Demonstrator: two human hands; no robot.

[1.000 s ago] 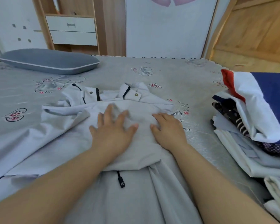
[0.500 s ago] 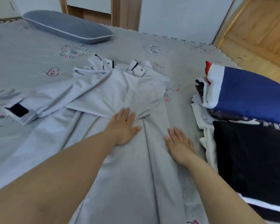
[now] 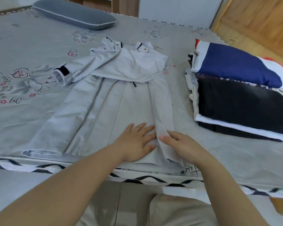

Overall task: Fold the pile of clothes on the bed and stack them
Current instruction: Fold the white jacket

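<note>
A: What changed?
B: Both hands slid down from the chest to the hem of the grey jacket (image 3: 121, 98), mid-bed.
A: Grip?
B: Left hand (image 3: 136, 142) flat, fingers spread; right hand (image 3: 181, 144) open, holding nothing. Smoothing was done, so the hem fold looked next.

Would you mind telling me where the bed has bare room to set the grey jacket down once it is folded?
The widest bare sheet lies left of the grey jacket, between the pillow and the near edge. A narrower strip runs between the jacket and the stack of clothes. The right side is crowded by that stack; both hands lie flat on the jacket's hem.
</note>
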